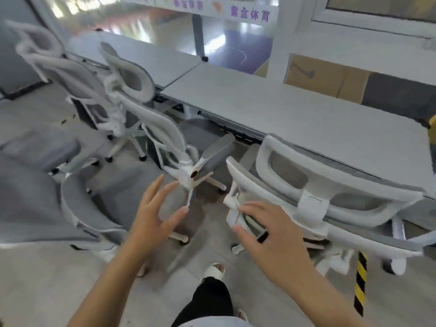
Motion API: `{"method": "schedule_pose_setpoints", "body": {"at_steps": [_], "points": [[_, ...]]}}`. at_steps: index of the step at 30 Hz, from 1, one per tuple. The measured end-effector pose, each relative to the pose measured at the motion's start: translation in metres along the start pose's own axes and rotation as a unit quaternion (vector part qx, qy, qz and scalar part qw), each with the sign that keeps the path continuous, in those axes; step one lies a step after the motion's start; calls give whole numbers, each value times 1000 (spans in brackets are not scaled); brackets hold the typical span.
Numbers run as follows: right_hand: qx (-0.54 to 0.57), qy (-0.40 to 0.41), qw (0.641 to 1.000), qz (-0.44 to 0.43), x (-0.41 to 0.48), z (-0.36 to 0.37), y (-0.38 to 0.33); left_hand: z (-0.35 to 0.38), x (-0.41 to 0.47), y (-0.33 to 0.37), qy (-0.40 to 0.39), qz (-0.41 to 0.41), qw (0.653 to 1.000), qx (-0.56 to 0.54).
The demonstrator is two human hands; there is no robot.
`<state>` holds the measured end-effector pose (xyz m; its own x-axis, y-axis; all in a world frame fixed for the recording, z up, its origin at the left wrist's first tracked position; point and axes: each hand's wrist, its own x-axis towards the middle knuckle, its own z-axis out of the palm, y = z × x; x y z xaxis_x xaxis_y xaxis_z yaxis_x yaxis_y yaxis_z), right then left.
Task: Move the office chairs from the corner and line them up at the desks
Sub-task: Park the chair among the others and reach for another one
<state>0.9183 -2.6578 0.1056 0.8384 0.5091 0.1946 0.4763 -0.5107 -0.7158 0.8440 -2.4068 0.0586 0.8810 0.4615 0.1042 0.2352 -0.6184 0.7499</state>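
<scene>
Head: grey desks (295,109), perhaps concrete floor (59,279)

The pale grey floor (59,279) under me carries the grey office chairs (151,119) on their white castor bases and the long grey desks (283,109) behind them. My sandalled foot (214,270) stands on it, with a black-and-yellow striped strip (359,279) to its right.

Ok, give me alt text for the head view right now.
The right hand, open, reaches to the white back frame of a grey chair at the desk; the left hand, open, reaches toward the neighbouring chair. Further chairs stand at left.
</scene>
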Motion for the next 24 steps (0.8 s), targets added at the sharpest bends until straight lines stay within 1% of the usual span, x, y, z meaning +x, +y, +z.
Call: {"method": "schedule_pose_setpoints", "body": {"at_steps": [3, 5, 8, 10, 13, 16, 18, 20, 22, 24], "points": [[10, -128, 989, -79, 36, 46, -23, -61, -52, -35, 93, -104, 989, 46], [27, -195, 975, -107, 54, 76, -42, -96, -85, -50, 151, -180, 970, 62], [52, -282, 949, -129, 69, 116, -76, -136, -126, -68, 222, -264, 935, 78], [80, -326, 932, -136, 75, 139, -98, -154, -143, -82, 265, -309, 912, 51], [122, -377, 908, -136, 90, 171, -130, -173, -141, -108, 329, -363, 870, -56], [149, -410, 891, -129, 118, 205, -169, -186, -115, -138, 347, -392, 841, -138], [156, -422, 884, -127, 142, 232, -203, -193, -89, -157, 357, -391, 822, -210], [168, -433, 877, -119, 169, 264, -245, -202, -63, -176, 379, -386, 801, -257], [176, -453, 867, -113, 192, 300, -290, -210, -44, -196, 406, -379, 787, -269], [199, -483, 849, -80, 212, 334, -332, -215, -35, -213, 427, -378, 780, -255]]}}
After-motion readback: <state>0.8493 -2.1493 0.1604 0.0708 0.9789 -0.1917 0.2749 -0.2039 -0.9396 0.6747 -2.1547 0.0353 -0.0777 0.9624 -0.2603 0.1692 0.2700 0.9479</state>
